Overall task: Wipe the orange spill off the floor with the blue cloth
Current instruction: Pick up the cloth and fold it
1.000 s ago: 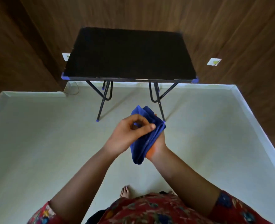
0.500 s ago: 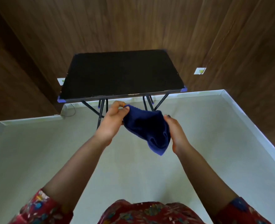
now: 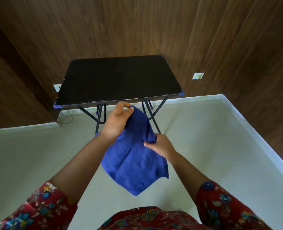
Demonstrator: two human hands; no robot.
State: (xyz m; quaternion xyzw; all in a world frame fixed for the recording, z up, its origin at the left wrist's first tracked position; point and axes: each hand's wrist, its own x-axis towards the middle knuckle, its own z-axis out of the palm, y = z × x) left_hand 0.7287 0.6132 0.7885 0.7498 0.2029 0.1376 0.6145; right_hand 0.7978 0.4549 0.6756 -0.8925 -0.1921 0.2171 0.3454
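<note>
Unfolded since half a second ago, the blue cloth (image 3: pixel 134 161) is now spread into a wide hanging sheet where a small bunched wad was held before, and the black table (image 3: pixel 119 80) is seen further up the view than it was. A top corner of the cloth is pinched by the left hand (image 3: pixel 117 121), raised just in front of the table's near edge, fingers and thumb curled onto the fabric. The opposite edge is gripped by the right hand (image 3: pixel 161 145), lower and nearer the body, thumb pressed across a fold. Between and below the two hands the cloth is draped, its lowest corner pointing down toward the pale floor (image 3: pixel 37 155) and well clear of it. No orange spill can be made out on the floor from this view; whether it is hidden behind the cloth or already gone cannot be told. By the look of it, the step in hand is the shaking out or refolding of the cloth rather than the wiping itself. If any spill remains, a crouch would be called for next, the cloth gathered into a pad and brought flat onto the floor at the stain, with pressure kept on through the stroke. Red flowered sleeves (image 3: pixel 228 206) are seen at the bottom of the view.
</note>
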